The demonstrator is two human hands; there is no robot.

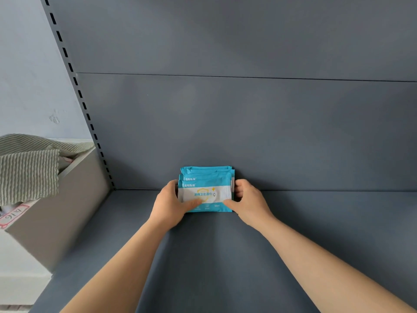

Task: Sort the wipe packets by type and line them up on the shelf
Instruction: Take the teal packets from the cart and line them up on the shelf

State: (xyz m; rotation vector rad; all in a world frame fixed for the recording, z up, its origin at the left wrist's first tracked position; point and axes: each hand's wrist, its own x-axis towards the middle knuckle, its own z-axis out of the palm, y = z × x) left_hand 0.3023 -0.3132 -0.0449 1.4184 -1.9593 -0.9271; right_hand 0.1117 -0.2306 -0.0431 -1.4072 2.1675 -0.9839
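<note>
**Blue wipe packets squared up at the back of the shelf**

Head view: A person's left hand (171, 199) and right hand (248, 199) clasp a small row of blue-and-white wipe packets (206, 193) from either side. The packets stand on edge between the two sets of fingers (239, 188), each thumb laid across the lower front of the nearest packet. Both hands are closed around the bundle, left fingers wrapped behind its left edge, right fingers curled at its right edge. The packets rest on the grey shelf (214, 256), and just beyond the fingers the rearmost one sits at or against the back panel (225, 120). All the visible packets appear to be the same blue type. How many stand in the row cannot be counted for sure.

Far to the left of the fingers, past the slotted upright (74, 80), a cardboard box (56, 211) holds a striped cloth (29, 172).

The risk lies in the letting go. The soft packets probably stay upright only by leaning on one another and on the panel, so a quick or uneven release could tip the front one forward or fan the row out. Squeezing too hard could buckle the thin packs and skew their top edges, which already sit slightly staggered.
</note>
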